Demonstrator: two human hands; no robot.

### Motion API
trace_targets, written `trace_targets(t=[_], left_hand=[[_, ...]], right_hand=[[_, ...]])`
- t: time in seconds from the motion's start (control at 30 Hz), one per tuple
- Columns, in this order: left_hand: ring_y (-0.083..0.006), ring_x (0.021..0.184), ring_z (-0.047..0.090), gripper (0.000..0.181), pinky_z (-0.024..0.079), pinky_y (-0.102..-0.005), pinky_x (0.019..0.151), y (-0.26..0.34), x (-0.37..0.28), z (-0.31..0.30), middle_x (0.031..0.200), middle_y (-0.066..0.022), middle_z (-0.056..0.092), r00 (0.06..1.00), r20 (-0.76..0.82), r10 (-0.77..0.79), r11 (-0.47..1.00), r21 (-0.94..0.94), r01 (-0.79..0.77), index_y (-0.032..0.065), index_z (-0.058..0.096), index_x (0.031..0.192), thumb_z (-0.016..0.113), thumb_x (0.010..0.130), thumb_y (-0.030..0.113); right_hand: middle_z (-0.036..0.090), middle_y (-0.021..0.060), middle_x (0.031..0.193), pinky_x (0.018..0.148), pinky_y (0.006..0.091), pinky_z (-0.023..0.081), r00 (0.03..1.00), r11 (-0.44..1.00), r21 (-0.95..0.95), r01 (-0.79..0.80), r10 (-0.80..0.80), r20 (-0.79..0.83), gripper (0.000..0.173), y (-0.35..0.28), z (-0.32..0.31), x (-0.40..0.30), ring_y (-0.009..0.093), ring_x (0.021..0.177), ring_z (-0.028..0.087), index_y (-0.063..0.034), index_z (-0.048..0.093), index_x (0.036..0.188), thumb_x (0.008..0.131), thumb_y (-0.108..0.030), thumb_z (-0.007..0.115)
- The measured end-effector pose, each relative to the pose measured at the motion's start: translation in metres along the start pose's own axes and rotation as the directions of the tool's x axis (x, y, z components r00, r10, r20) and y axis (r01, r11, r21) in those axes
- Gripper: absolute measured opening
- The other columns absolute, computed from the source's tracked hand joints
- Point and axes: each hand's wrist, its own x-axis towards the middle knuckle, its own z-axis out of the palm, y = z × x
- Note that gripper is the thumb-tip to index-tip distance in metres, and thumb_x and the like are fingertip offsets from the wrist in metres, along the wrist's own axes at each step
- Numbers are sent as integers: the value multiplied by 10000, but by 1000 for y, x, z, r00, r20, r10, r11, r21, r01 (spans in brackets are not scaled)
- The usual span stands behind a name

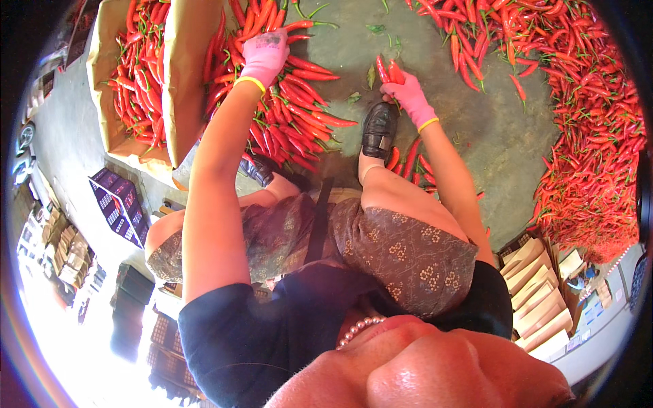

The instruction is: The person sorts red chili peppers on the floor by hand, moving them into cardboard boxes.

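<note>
My right hand (405,99), in a pink glove with a yellow cuff, grips a few red chili peppers (390,71) above my black shoe. Their tips point forward, away from me. My left hand (265,56), gloved the same way, rests at the far part of a heap of long red chilies (301,102) with green stems. Its fingers are hidden among the peppers, so its hold is unclear. Left of this heap stands an open brown paper-lined box (181,76), with many red chilies (140,86) inside.
A large spread of red chilies (592,102) covers the floor at the right. Loose chilies (410,160) lie beside my right leg, and leaf scraps (371,76) dot the concrete floor (336,56). A dark plastic crate (117,204) is at the left; folded brown cardboard (535,290) stands at the lower right.
</note>
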Motion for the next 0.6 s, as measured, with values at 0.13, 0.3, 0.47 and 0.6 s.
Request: trace_targets(t=[0.13, 0.3, 0.47, 0.6], left_hand=[[-230, 822, 687, 269, 521, -388, 724, -16, -15, -2, 854, -92, 700, 913, -318, -257, 852, -520, 59, 100, 658, 967, 700, 800, 308], [-82, 576, 529, 107, 414, -228, 529, -50, -33, -43, 699, -24, 619, 703, -105, -703, -165, -938, -305, 27, 595, 785, 642, 870, 70], [-250, 800, 675, 292, 567, -373, 730, -53, -9, -21, 975, -163, 682, 813, -149, -563, -327, -863, -384, -44, 598, 1111, 664, 866, 99], [-270, 835, 608, 346, 552, -497, 806, -2, -3, -26, 1034, -133, 562, 838, -345, -422, 356, -914, -196, 58, 470, 1254, 523, 911, 61]], right_hand=[[616, 14, 805, 597, 264, 485, 996, 993, 101, 56, -63, 70, 375, 6, -7, 9, 103, 642, 575, -11, 623, 1085, 726, -83, 706], [651, -9, 1001, 719, 271, 495, 907, 893, -160, 421, -418, 55, 457, -103, -7, 35, 98, 820, 581, -8, 597, 1237, 811, -122, 718], [640, 178, 1054, 773, 392, 520, 521, 363, -786, 501, -852, -61, 396, -229, -44, 133, 333, 896, 637, -21, 628, 1098, 712, -102, 667], [692, 152, 1096, 863, 390, 516, 892, 419, -837, 353, -421, 165, 476, -223, -15, 136, 296, 984, 670, -110, 632, 1229, 767, -222, 658]])
